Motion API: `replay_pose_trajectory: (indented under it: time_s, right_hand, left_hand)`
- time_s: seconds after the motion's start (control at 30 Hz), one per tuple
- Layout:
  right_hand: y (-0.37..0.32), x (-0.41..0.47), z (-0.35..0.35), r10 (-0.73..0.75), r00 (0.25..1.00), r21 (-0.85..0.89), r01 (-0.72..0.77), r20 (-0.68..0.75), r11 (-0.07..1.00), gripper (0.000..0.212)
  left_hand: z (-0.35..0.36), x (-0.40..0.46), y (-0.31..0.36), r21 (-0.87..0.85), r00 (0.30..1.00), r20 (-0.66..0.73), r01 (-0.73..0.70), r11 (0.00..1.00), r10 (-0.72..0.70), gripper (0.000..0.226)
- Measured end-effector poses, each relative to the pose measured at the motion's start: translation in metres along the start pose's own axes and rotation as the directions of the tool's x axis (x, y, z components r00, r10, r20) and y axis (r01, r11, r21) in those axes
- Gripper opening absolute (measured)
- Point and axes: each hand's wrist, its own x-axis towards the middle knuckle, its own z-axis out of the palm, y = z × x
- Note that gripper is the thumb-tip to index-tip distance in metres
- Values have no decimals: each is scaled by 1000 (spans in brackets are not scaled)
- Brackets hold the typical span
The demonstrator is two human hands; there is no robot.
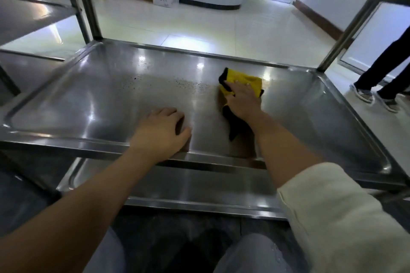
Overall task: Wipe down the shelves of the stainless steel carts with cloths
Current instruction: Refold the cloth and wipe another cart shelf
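Right hand (241, 99) presses a yellow cloth (244, 83) flat on the shelf (99, 95) — left hand (162, 131) rests loosely curled, holding nothing.

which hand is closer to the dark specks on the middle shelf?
Right, narrowly. The right hand, pressing the yellow cloth, sits just right of the dark specks. The left hand rests on the shelf nearer the front edge.

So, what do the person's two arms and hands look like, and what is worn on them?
The left hand and its forearm are bare, with no sleeve in view. The right hand is bare too; a cream sleeve is pushed up that arm. No gloves, rings or watch show.
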Motion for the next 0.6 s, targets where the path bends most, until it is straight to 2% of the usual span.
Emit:
replay_pose_trajectory:
  time_s: [0.2, 0.37, 0.43, 0.53, 0.6]
  right_hand:
    - [-38, -6, 20, -307, 948, 118, 296, 87, 948, 47]
    - [3, -52, 14, -406, 911, 128, 395, 74, 910, 50]
    - [23, -54, 6, -345, 939, 104, 342, 12, 934, 49]
    - [32, -43, -1, -138, 987, 74, 144, -87, 987, 48]
    - [19, -35, 2, -23, 995, 33, 26, -97, 999, 48]
  left_hand:
    - [-2, 3, -2, -27, 994, -102, 25, 999, -28, 40]
    - [-4, -1, 0, 11, 987, -113, 112, 994, -110, 39]
    - [-3, -2, 1, 35, 987, -103, 125, 992, -121, 41]
    - [-2, -4, 3, 70, 985, -111, 137, 988, -128, 41]
    - [-2, -4, 4, 86, 984, -123, 142, 986, -131, 40]
